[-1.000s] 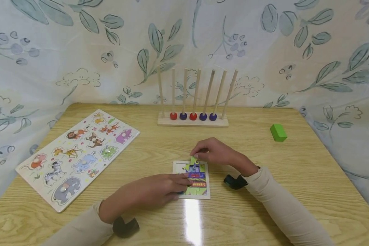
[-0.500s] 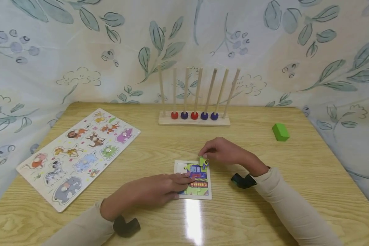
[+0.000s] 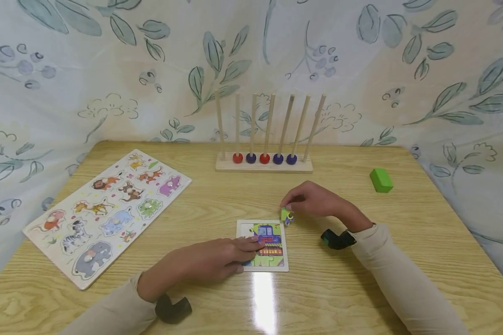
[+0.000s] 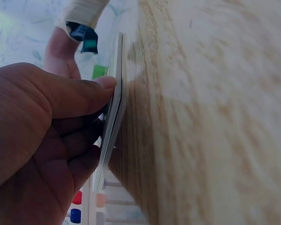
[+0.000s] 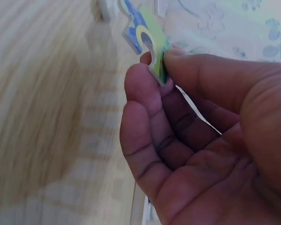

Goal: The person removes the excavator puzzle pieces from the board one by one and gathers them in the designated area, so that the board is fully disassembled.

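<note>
A small jigsaw puzzle (image 3: pixel 272 262) with a blue and red vehicle picture lies in a white-edged tray on the table. Along its top row, part of the pale tray bottom shows. My left hand (image 3: pixel 211 258) rests on the puzzle's left side with fingers stretched over the pieces; the thumb is at the tray edge (image 4: pixel 113 119) in the left wrist view. Between thumb and fingertips, my right hand (image 3: pixel 316 200) pinches a green puzzle piece (image 5: pixel 152 26) with blue and yellow parts. It is just beyond the tray's upper right corner.
Left of the puzzle lies an animal peg puzzle board (image 3: pixel 117 200). Behind stands a wooden rod rack (image 3: pixel 264 165) with red and blue beads. A green block (image 3: pixel 381 180) sits at the right. A floral cloth (image 3: pixel 251 60) hangs behind the table (image 3: pixel 360 279).
My right hand has carried the puzzle piece rightward from the puzzle's top edge to beyond its upper right corner. My left hand stays on the puzzle.
</note>
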`<state>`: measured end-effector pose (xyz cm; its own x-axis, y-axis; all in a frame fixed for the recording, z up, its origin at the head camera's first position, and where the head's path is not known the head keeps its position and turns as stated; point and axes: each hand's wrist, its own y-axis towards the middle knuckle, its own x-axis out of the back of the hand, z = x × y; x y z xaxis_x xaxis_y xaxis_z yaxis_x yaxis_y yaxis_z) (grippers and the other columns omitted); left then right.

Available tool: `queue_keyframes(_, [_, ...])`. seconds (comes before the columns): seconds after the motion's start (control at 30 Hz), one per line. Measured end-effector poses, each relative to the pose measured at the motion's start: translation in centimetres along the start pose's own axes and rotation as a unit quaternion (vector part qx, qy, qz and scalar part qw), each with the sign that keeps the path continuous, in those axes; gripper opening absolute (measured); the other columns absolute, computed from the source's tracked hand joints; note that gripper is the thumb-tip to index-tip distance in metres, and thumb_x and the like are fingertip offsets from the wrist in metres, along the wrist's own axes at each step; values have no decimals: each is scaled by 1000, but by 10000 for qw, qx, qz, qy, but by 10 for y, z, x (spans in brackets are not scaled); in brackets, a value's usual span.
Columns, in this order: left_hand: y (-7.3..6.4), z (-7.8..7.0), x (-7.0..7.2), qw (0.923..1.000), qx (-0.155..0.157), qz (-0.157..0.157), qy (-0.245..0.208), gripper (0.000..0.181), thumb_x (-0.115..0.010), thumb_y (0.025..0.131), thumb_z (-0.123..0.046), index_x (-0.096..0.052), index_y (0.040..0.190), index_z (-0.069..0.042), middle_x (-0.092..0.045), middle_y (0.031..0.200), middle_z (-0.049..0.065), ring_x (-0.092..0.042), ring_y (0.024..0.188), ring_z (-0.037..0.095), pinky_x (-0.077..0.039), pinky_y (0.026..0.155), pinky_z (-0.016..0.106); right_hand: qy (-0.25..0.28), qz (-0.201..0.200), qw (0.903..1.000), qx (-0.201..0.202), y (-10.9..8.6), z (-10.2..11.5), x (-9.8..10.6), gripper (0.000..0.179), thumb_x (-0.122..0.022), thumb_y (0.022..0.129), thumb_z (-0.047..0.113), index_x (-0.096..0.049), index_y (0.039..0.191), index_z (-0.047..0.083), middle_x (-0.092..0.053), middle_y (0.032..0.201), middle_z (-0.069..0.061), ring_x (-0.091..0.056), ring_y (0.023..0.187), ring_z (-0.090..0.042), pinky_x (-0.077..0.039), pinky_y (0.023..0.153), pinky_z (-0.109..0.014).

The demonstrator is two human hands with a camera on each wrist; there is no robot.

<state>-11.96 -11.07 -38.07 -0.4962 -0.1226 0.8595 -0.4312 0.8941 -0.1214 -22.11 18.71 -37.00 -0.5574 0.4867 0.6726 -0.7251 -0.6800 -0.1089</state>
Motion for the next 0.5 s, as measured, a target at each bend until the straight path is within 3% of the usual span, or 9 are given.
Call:
queue_keyframes(0.27, [-1,1,-2,10000,13,-49,-39,43,-53,99,-9,-49,142,-5,-34,154,1,-29,141,17,-29,112,35,245,1,9996,-111,-3,-6,2,16,-60,94,-1,-74,101,2,-71,101,-6,-63,91,-19,-53,82,-35])
queue_keyframes(0.5, [-1,1,-3,9999,7,-89,-96,43,-53,100,-10,-49,143,-6,-34,154,0,-29,141,16,-28,112,35,81,92,9998,-176,-1,-7,0,15,-61,93,-1,-73,101,2,-70,98,-4,-61,86,-16,-52,79,-31])
